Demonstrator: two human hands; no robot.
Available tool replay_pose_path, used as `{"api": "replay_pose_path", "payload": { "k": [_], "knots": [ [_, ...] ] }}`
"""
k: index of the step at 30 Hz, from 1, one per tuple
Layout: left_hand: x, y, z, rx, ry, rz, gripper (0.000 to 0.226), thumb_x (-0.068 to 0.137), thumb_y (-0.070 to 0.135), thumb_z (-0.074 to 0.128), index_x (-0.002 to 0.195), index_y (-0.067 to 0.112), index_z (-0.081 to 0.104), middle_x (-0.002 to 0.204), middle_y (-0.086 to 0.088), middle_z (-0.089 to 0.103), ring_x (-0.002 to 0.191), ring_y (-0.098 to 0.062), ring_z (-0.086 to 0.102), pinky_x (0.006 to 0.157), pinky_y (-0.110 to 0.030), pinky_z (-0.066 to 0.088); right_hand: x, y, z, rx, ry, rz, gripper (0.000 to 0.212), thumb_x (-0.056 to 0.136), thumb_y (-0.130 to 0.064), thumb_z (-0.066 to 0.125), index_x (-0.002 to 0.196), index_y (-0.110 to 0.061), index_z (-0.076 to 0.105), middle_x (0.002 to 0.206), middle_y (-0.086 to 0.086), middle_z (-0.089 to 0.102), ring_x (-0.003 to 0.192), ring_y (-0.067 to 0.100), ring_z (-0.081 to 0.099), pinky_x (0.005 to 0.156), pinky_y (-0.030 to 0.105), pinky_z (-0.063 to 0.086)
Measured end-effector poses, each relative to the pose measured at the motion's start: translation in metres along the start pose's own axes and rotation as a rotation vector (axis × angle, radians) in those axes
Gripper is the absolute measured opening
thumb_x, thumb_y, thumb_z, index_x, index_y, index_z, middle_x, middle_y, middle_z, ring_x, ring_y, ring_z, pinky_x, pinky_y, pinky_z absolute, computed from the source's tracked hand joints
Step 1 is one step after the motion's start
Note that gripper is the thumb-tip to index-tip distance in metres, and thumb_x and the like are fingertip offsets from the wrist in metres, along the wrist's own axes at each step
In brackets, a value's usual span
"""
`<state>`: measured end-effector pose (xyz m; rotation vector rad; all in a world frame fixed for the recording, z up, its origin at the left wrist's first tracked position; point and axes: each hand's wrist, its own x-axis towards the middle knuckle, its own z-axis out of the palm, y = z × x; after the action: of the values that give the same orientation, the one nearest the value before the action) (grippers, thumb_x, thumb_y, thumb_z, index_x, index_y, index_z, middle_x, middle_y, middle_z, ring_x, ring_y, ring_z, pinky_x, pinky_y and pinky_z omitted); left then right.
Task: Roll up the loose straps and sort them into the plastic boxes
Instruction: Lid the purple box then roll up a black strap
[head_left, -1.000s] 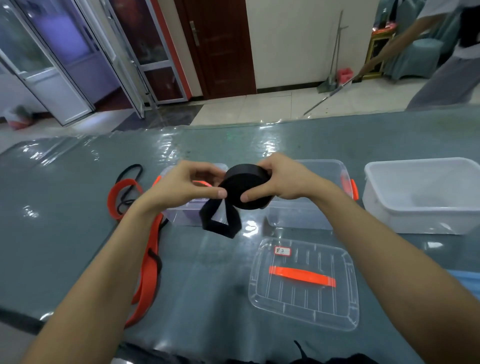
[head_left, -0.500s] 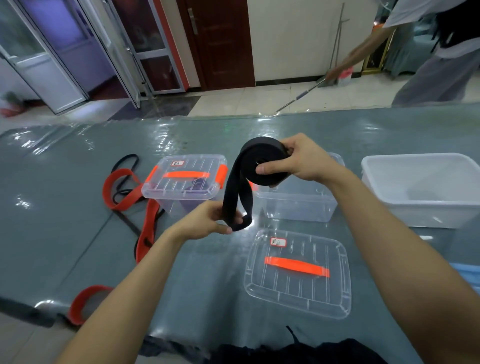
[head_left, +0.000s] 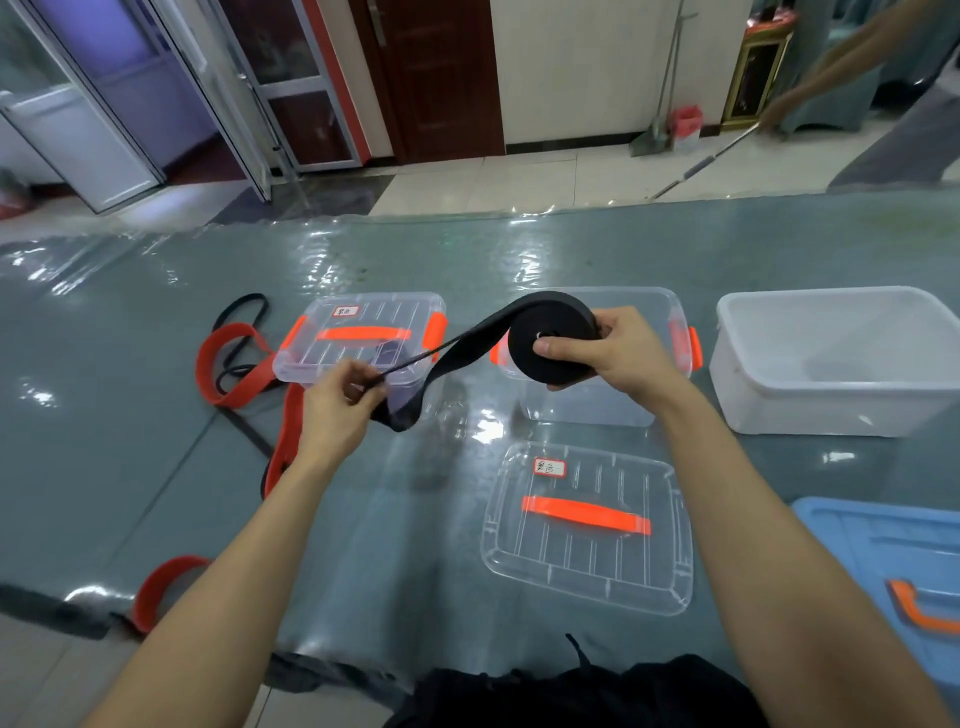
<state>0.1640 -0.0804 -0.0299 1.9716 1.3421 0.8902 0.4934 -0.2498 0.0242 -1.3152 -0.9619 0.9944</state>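
Note:
My right hand grips a thick roll of black strap, thumb pressed on its flat face, above an open clear plastic box. The loose tail of the black strap runs down and left to my left hand, which pinches its looped end. Behind my left hand stands a lidded clear box with an orange handle and clips. A loose orange strap lies on the table to the left, tangled with a thin black strap.
A clear lid with an orange handle lies in front of the open box. A white tub stands at right and a blue lid at the near right edge. A person sweeps the floor beyond the table.
My left hand has drawn the strap's tail out to the left, so it now runs slanted rather than hanging down. The roll in my right hand has shifted slightly lower and right.

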Motion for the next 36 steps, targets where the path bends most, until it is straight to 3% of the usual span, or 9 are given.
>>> {"api": "replay_pose_path", "payload": {
  "k": [4,7,10,13,16,18,25,31,36],
  "knots": [
    [0.009,-0.007,-0.001,0.112,0.233,0.052,0.011,0.108,0.018,0.058,0.112,0.023,0.05,0.081,0.002,0.071,0.069,-0.032,0.072,0.068,-0.044,0.057,-0.004,0.004,0.007,-0.026,-0.019,0.015,0.027,0.078,-0.016,0.096,0.101,-0.009,0.085,0.096,0.015,0.083,0.085,0.037,0.081,0.068,0.04,0.068],
    [0.013,-0.009,0.0,0.087,0.229,-0.016,0.028,0.108,0.015,0.048,0.131,0.031,0.046,0.087,-0.008,0.076,0.06,-0.037,0.073,0.062,-0.051,0.062,-0.006,0.003,0.011,-0.056,-0.025,0.015,0.027,0.078,-0.017,0.096,0.102,-0.01,0.084,0.095,0.013,0.083,0.084,0.034,0.082,0.068,0.04,0.068],
    [0.012,-0.014,-0.004,0.091,0.151,-0.059,0.022,0.106,0.015,0.051,0.121,0.031,0.056,0.092,-0.004,0.08,0.06,-0.029,0.075,0.067,-0.044,0.061,-0.006,-0.003,0.011,-0.129,-0.045,0.019,0.027,0.078,-0.019,0.096,0.102,-0.013,0.085,0.093,0.009,0.084,0.082,0.032,0.082,0.068,0.038,0.068],
    [0.015,-0.027,-0.013,0.068,-0.176,-0.224,0.01,0.107,0.018,0.066,0.116,0.016,0.065,0.099,-0.015,0.079,0.066,-0.024,0.075,0.064,-0.042,0.059,-0.005,-0.011,0.01,-0.246,-0.074,0.033,0.027,0.077,-0.025,0.097,0.099,-0.016,0.084,0.087,0.005,0.083,0.074,0.033,0.082,0.069,0.034,0.067],
    [0.012,-0.03,-0.027,0.272,-0.777,-0.434,0.06,0.09,0.033,0.09,0.138,0.014,0.059,0.137,-0.01,0.066,0.11,-0.026,0.074,0.088,-0.042,0.066,-0.002,-0.02,0.013,-0.374,-0.115,0.049,0.03,0.076,-0.03,0.098,0.096,-0.015,0.083,0.084,0.004,0.083,0.071,0.029,0.081,0.072,0.035,0.067],
    [0.006,-0.017,-0.029,0.409,-0.907,-0.401,0.09,0.081,0.045,0.096,0.154,0.018,0.051,0.151,-0.003,0.056,0.132,-0.023,0.064,0.111,-0.043,0.057,0.001,-0.028,0.018,-0.503,-0.153,0.031,0.027,0.073,-0.034,0.098,0.089,-0.02,0.082,0.077,-0.003,0.081,0.069,0.017,0.08,0.065,0.028,0.062],
    [-0.002,0.098,-0.02,-0.356,-0.658,0.057,0.064,0.084,0.024,0.085,0.143,0.01,0.066,0.133,-0.004,0.078,0.131,-0.019,0.071,0.11,-0.027,0.055,0.007,-0.051,0.032,-0.746,-0.314,0.002,0.024,0.07,-0.041,0.099,0.072,-0.03,0.077,0.064,-0.011,0.075,0.054,0.004,0.069,0.048,0.012,0.044],
    [0.002,0.159,-0.021,-0.218,-0.644,0.257,0.049,0.078,0.024,0.091,0.123,0.008,0.079,0.111,-0.012,0.083,0.109,-0.03,0.079,0.104,-0.039,0.061,0.008,-0.071,0.03,-0.693,-0.379,-0.012,0.023,0.069,-0.038,0.1,0.072,-0.03,0.079,0.066,-0.003,0.077,0.06,0.02,0.078,0.047,0.017,0.05],
    [0.015,0.165,-0.029,-0.136,-0.656,0.258,0.033,0.084,0.034,0.094,0.112,0.019,0.085,0.096,-0.003,0.083,0.094,-0.019,0.079,0.1,-0.046,0.063,0.006,-0.073,0.031,-0.624,-0.365,-0.041,0.023,0.069,-0.036,0.1,0.077,-0.03,0.08,0.071,-0.003,0.079,0.064,0.02,0.079,0.05,0.016,0.052]
  ]
}}
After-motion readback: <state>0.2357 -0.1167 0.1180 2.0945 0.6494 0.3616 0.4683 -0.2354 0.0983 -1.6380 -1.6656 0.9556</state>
